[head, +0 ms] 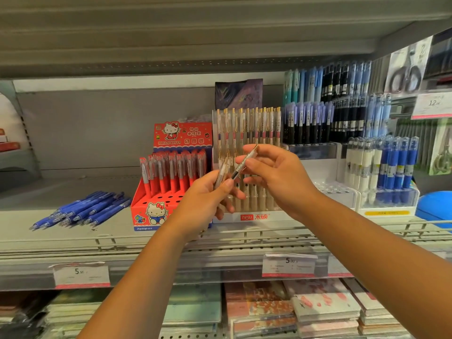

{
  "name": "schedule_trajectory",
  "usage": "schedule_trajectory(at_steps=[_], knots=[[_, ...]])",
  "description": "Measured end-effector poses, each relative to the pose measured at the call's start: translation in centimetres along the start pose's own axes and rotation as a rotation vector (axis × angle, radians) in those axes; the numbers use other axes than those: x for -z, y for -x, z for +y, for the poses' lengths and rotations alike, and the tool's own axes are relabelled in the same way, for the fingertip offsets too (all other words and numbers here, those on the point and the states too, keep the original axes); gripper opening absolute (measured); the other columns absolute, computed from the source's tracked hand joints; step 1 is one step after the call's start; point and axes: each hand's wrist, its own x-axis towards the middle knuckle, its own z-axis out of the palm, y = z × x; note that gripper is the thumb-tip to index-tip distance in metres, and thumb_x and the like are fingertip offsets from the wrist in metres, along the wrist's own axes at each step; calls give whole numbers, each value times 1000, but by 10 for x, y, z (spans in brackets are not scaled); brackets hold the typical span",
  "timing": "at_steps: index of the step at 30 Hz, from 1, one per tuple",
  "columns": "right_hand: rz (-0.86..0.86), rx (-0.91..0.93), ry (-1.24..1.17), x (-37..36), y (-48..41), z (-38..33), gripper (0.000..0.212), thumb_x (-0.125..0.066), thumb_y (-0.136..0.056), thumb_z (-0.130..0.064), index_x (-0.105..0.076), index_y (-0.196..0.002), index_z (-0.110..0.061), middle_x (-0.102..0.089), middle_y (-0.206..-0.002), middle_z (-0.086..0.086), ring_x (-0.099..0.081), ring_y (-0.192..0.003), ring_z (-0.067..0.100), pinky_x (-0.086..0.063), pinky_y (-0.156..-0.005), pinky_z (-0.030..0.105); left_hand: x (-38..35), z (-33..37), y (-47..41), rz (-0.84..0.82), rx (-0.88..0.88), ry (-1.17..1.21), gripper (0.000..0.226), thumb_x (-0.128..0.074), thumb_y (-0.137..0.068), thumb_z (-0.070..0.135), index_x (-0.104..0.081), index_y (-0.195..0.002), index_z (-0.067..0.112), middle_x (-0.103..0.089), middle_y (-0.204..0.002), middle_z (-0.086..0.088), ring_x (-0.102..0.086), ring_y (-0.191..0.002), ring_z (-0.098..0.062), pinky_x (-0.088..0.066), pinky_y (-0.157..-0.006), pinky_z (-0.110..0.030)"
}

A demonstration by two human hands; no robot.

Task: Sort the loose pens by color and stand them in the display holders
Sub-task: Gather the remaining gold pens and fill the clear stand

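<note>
My left hand grips a small bundle of clear pens with gold clips, held upright in front of the clear display holder. My right hand pinches one clear gold-clip pen, tilted, its dark tip down near the bundle. The clear holder behind both hands carries rows of the same pens. A red Hello Kitty holder with red pens stands to its left. Loose blue pens lie in a pile on the shelf at the left.
At the right stand tiered racks of blue and black pens and a clear holder with white and blue pens. A wire rail runs along the shelf front, with price tags below. Notebooks fill the lower shelf.
</note>
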Motion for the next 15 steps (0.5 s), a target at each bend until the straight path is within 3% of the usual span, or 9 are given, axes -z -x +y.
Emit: schedule_trajectory(at_steps=[4,7,11,13,15], knots=[[113,44,-31,5,-3,-3,23,-63,-91,-4,-56,-112,-12,-76,-95,6,-73,-87,20,-60,-68,31,0,-1,-1,65,-5,11,19,-49,-103,25,-66,-111,26,-74,-97,-1,-68,-78,-13,-55,-61,-25],[186,92,13,18,-7,-8,22,-66,-89,-5,-52,-106,-10,-75,-91,10,-74,-85,23,-60,-65,31,0,-2,-2,129,6,30,20,-48,-103,20,-67,-102,26,-72,-89,5,-64,-71,-11,-54,-61,-27],[243,155,153,40,-15,-14,20,-67,-88,0,-58,-99,-14,-71,-86,9,-73,-77,17,-59,-61,26,1,-1,-2,168,28,-53,18,-51,-100,33,-69,-95,37,-61,-75,10,-47,-59,-8,-43,-54,-26],[268,178,212,51,-19,-16,21,-66,-89,2,-60,-98,-16,-66,-84,6,-72,-73,13,-59,-59,25,0,0,-3,152,59,26,22,-47,-102,35,-68,-98,31,-57,-73,10,-43,-59,-8,-36,-55,-26],[285,201,272,61,-22,-15,23,-66,-89,2,-60,-95,-19,-65,-84,5,-71,-70,11,-59,-59,24,-2,2,-5,148,82,143,30,-36,-104,22,-66,-100,19,-55,-71,7,-38,-57,-9,-29,-53,-27]])
